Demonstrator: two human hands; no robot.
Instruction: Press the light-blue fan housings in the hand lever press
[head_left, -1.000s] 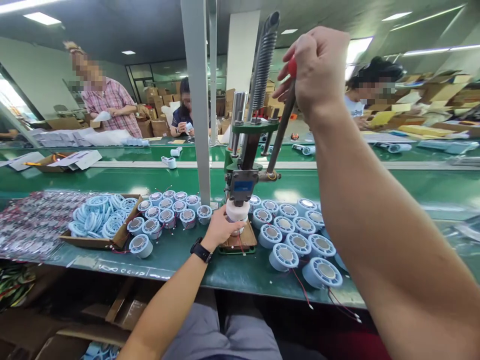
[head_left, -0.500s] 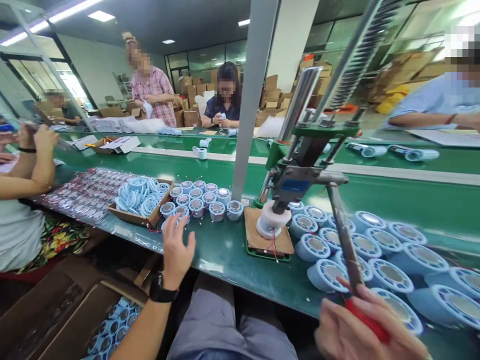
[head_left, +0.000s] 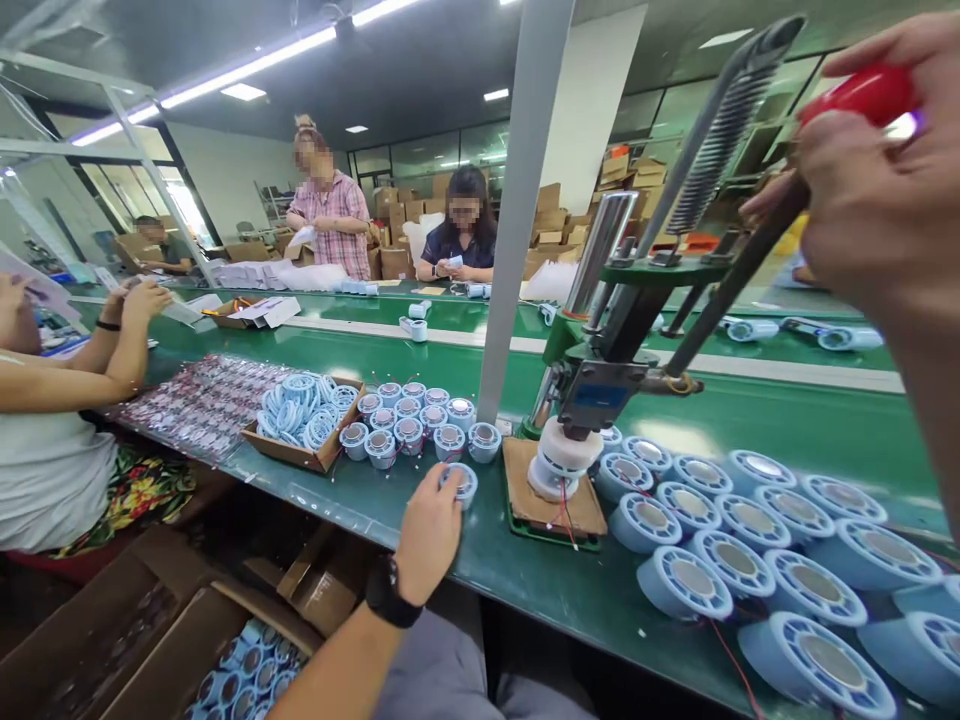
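My right hand (head_left: 877, 150) is wrapped round the red knob (head_left: 862, 95) of the press lever, raised at the upper right. The hand press (head_left: 600, 385) stands mid-bench, its white pressing head (head_left: 571, 445) over a round blue-and-white part (head_left: 553, 480) on a cardboard-covered base (head_left: 525, 468). Red and dark wires trail from that part. Left of the base, my left hand (head_left: 431, 525) grips a light-blue round housing (head_left: 459, 484) with a grey disc in its top. Several like housings (head_left: 409, 432) stand just behind it, and larger-looking ones (head_left: 731, 560) fill the bench right of the press.
A cardboard tray of blue rings (head_left: 300, 455) sits at the left, beside rows of small wired parts (head_left: 202, 405). A grey post (head_left: 517, 220) rises behind the bench. Below are open boxes (head_left: 172, 640) with blue parts. Co-workers (head_left: 330, 205) work across and to the left.
My right hand has swung the lever from low up to high. My left hand has moved right, taking hold of a blue housing near the press. The view has shifted slightly.
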